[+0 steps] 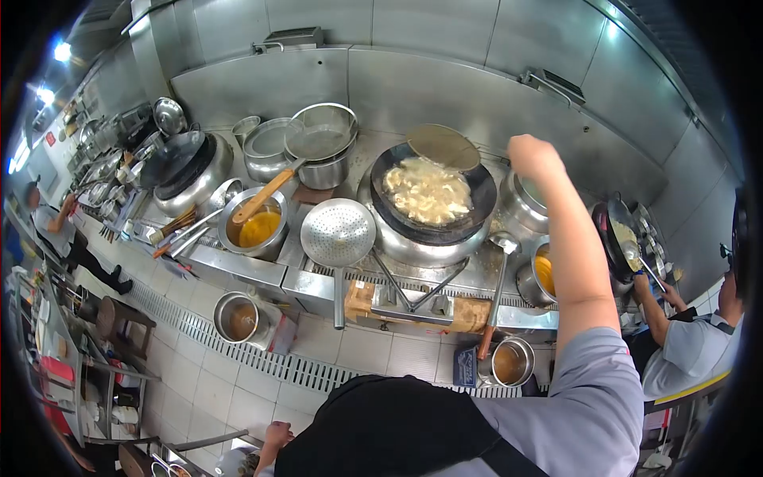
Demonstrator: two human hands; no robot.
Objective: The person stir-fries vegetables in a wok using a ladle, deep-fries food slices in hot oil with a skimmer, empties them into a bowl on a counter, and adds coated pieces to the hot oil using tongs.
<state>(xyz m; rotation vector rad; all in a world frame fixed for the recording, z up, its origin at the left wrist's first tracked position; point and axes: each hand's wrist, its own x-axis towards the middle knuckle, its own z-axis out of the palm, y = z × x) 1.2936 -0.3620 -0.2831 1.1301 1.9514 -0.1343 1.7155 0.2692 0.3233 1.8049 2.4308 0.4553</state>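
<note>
My right hand (536, 159) is raised over the right side of the stove, closed around the thin handle of a round mesh strainer (443, 146). The strainer lies over the back rim of a black wok (485, 195). Pale food pieces (427, 192) fry in bubbling oil in the wok. At the lower edge, beside my black apron, my left hand (278, 434) hangs low, away from the stove. Its fingers are small and partly hidden. A perforated ladle (338, 232) rests in front of the wok, and a wooden-handled ladle (498, 278) lies to its right.
To the left are a pot of yellow liquid (274, 238), a sieve (322, 131) on pots and a second wok (179, 163). Pots (241, 316) stand below the stove edge. One co-worker (691, 350) works at the right; another person (60, 230) stands far left.
</note>
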